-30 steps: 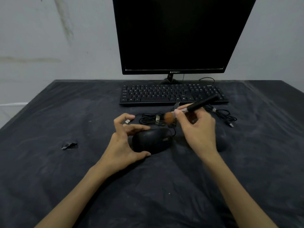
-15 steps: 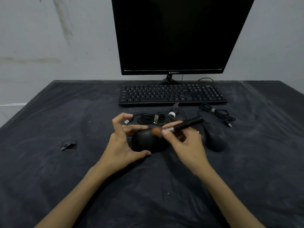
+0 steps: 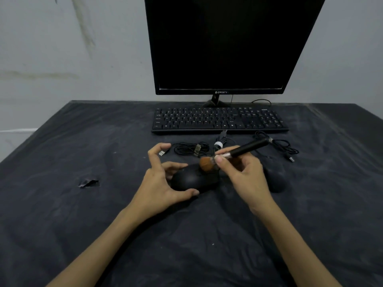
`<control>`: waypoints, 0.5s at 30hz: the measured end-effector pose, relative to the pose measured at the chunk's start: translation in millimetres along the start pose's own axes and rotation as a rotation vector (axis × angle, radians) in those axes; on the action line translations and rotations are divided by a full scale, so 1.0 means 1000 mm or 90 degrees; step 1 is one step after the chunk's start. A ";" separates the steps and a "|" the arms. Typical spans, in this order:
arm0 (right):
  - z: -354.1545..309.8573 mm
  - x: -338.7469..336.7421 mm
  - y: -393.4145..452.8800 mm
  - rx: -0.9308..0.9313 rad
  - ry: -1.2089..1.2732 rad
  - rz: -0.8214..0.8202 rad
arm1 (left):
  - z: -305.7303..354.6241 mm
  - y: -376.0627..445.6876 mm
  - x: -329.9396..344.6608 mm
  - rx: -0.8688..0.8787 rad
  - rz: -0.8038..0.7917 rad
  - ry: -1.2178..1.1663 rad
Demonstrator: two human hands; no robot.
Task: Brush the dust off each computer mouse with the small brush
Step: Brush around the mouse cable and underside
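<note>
Grey, stained wall (image 3: pixel 62 59) at 12 o'clock; in front of it a table under a dark, dusty, wrinkled cloth (image 3: pixel 103 235). Small tear in the cloth (image 3: pixel 88 183) at 9 o'clock of the hands.

Black monitor (image 3: pixel 223 44), screen dark, stands at 12 o'clock on the table's far edge. Black keyboard (image 3: pixel 219 120) lies just in front of its stand.

Black computer mouse (image 3: pixel 189 179) lies on the cloth at table centre. Left hand (image 3: pixel 159 187) holds it: thumb curled against the near edge, a finger against the far side, index finger raised and bent, touching nothing.

Right hand (image 3: pixel 245 172) pinches the small brush (image 3: pixel 238 152) at the metal ferrule between thumb and fingertips. Black handle points to 2 o'clock; brown bristles rest on the top of the held mouse toward its far end.

Second black mouse (image 3: pixel 275 181) sits at 3 o'clock of the first, partly hidden behind the right hand.

Bundled black cables (image 3: pixel 191 149) with a USB plug (image 3: pixel 162 153) lie between mice and keyboard; another cable coil (image 3: pixel 284 147) at 2 o'clock
</note>
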State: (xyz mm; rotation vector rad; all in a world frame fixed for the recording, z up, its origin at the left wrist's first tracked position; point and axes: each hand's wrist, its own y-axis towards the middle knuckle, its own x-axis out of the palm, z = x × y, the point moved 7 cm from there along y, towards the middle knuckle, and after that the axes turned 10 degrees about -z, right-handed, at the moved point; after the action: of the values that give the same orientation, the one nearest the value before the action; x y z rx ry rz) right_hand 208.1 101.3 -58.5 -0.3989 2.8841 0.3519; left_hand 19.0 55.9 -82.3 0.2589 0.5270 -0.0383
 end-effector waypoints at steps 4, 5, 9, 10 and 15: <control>0.006 -0.017 -0.001 0.027 0.043 0.065 | 0.003 0.004 0.011 -0.019 -0.008 0.007; 0.006 -0.020 -0.001 0.029 0.045 0.076 | 0.004 0.005 0.013 -0.020 -0.010 0.015; 0.000 -0.023 0.001 0.014 0.029 0.075 | 0.005 0.005 0.014 -0.039 -0.055 0.031; -0.002 -0.023 0.002 0.008 0.019 0.068 | 0.003 0.005 0.012 -0.053 -0.074 0.026; -0.015 -0.011 0.010 0.017 -0.039 -0.054 | 0.015 0.009 -0.010 -0.060 -0.062 -0.145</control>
State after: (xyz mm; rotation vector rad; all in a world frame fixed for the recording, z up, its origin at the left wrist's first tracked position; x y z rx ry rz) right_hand 213.3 109.2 -39.8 -0.4961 2.7991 0.3053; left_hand 18.2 60.2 -63.1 0.1348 0.3134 -0.1363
